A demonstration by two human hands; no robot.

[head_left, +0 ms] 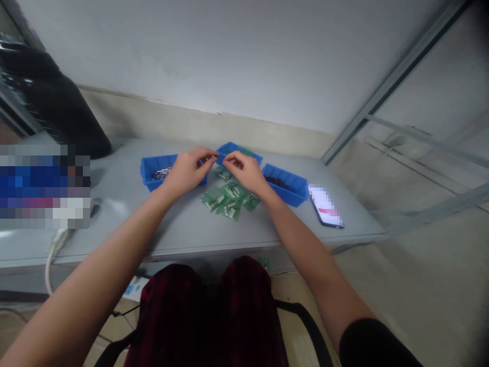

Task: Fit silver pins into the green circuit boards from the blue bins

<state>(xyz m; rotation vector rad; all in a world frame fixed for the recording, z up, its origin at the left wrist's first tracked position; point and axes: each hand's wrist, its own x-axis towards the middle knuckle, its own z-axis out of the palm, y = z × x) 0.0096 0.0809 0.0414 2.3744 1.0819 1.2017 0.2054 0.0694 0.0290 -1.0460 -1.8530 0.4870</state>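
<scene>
My left hand [193,167] is closed in a pinch by the right end of a blue bin [147,176] that holds silvery metal parts. Close to it, my right hand [244,169] also has its fingers pinched together, in front of the middle blue bin [229,147], where green packets show. What either hand holds is too small to make out. Below the hands, several small green bags [229,199] with pale and metal pieces inside lie on the grey table [183,224]. A third blue bin [296,192] with dark small parts is right of my right hand.
A phone [326,206] with a lit screen lies at the right of the table. A black bulky object [72,109] stands at the back left, with a blurred area and a white cable [49,265] before it. Metal frame bars [397,66] rise at right.
</scene>
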